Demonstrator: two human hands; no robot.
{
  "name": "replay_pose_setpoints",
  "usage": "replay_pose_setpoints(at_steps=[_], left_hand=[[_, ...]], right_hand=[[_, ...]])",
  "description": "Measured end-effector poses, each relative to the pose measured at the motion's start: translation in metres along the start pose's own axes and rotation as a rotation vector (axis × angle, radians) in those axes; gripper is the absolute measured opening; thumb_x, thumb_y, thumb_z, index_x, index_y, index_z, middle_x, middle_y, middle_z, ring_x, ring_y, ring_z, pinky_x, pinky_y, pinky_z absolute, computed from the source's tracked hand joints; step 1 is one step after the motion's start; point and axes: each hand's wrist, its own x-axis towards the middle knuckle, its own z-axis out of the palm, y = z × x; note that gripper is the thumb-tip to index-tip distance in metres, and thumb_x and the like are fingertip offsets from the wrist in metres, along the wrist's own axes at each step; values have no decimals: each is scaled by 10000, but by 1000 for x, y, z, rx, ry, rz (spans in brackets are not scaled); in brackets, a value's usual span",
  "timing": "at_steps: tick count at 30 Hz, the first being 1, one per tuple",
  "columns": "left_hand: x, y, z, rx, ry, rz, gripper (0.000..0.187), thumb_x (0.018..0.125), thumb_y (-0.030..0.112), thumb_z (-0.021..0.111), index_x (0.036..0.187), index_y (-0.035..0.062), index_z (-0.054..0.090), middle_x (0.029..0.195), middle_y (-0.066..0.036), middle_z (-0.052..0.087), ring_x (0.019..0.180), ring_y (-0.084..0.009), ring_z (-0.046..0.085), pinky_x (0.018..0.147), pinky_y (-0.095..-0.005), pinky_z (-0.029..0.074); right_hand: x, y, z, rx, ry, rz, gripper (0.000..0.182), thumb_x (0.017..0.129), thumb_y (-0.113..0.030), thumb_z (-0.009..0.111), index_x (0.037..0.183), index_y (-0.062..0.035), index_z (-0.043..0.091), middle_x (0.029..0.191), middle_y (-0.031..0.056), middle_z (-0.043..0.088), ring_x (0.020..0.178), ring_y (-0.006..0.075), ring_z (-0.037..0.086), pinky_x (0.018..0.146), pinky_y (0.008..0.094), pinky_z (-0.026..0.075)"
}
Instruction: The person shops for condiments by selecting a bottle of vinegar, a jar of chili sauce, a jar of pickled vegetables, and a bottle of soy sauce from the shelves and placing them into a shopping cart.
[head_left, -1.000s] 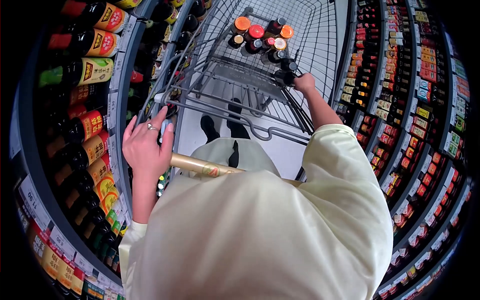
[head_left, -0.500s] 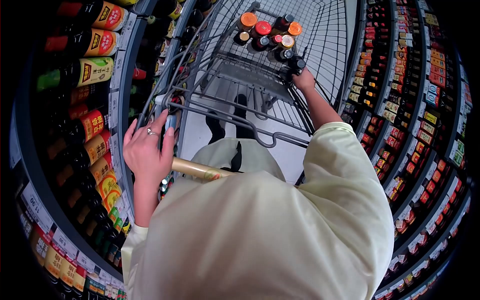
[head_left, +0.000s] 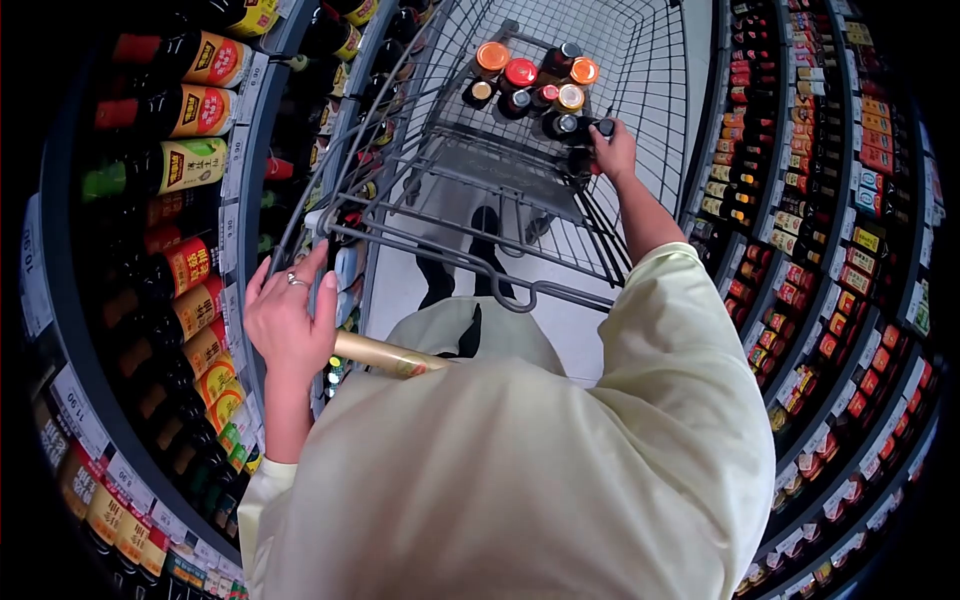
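Observation:
My right hand (head_left: 614,152) is closed around a dark bottle (head_left: 603,128) at the near right corner of the group in the cart. Several jars and bottles with orange, red, yellow and dark caps stand together there, among them an orange-lidded jar (head_left: 492,57) and a red-lidded jar (head_left: 520,73). My left hand (head_left: 291,318), with a ring on one finger, is beside the cart's left side with its fingers apart and nothing in them. Below it, the tan handlebar (head_left: 385,353) runs across in front of my body.
The wire shopping cart (head_left: 650,60) stands in front of me. Shelves of sauce bottles with price tags (head_left: 80,408) rise close on the left. Shelves with jars and bottles (head_left: 735,190) line the right. My feet (head_left: 485,222) are beneath the cart.
My right hand has shifted slightly up and right, still on the dark bottle. My left hand is slightly lower. The cart's handlebar appears a little lower and further left.

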Motion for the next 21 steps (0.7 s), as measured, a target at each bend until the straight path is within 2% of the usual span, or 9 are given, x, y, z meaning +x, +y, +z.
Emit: replay_pose_setpoints(at_steps=[3,6,8,12,14,16,18,20,21], left_hand=[[-1,2,0,1,34,15,308,876,236,615,1147,120,704,860,-89,711,835,-241,677,1026,-405,407],[0,5,-1,-13,19,9,312,882,243,609,1153,117,700,863,-86,712,830,-241,675,1043,-414,391],[2,9,-4,21,3,52,325,887,251,606,1167,109,690,865,-82,711,834,-242,674,1079,-430,350],[8,13,-13,-51,71,192,412,911,243,611,1295,91,598,1195,-120,658,1101,-259,612,1131,-449,285],[21,29,-24,-334,-30,167,486,923,255,616,1366,75,529,1346,-145,567,1238,-294,533,1109,-449,328],[32,47,-18,-854,-138,138,555,949,263,590,1446,78,427,1413,-150,503,1271,-279,506,1062,-421,392],[44,66,-11,-1340,-345,62,649,986,380,543,1510,89,295,1464,-158,429,1284,-282,492,1013,-415,451],[49,84,-4,-1685,-555,-188,737,977,537,485,1522,102,248,1481,-168,391,1278,-313,505,987,-447,487],[48,83,-3,-1807,-661,-59,766,960,588,459,1515,101,255,1467,-171,409,1266,-322,519,964,-460,509]], right_hand=[[1,-13,-27,-63,27,19,488,842,-355,710,1155,2,598,956,238,691,919,402,666,814,454,522],[-5,-34,-64,-38,170,-26,459,851,-365,710,1091,15,615,791,200,685,739,382,668,690,443,521],[-13,-44,-96,53,339,-151,403,839,-335,740,1019,9,634,714,172,662,642,322,656,630,405,511],[-52,-92,-192,365,426,-277,331,897,-252,709,1060,22,618,932,127,713,864,188,684,721,325,550],[-82,-131,-243,844,294,-200,297,950,-211,642,1133,17,592,1097,149,686,982,198,664,807,314,569],[-105,-151,-288,976,182,-271,318,985,-200,575,1206,27,543,1151,213,653,1016,256,665,837,352,590],[-130,-171,-312,1155,66,-446,350,1000,-207,531,1229,57,510,1176,263,626,1057,310,657,838,393,600],[-150,-191,-320,1312,-33,-544,413,1012,-238,495,1262,89,463,1209,307,589,1130,402,612,846,435,605],[-160,-202,-319,1356,-87,-587,419,1016,-245,484,1266,90,459,1211,311,585,1135,416,604,849,444,605]])
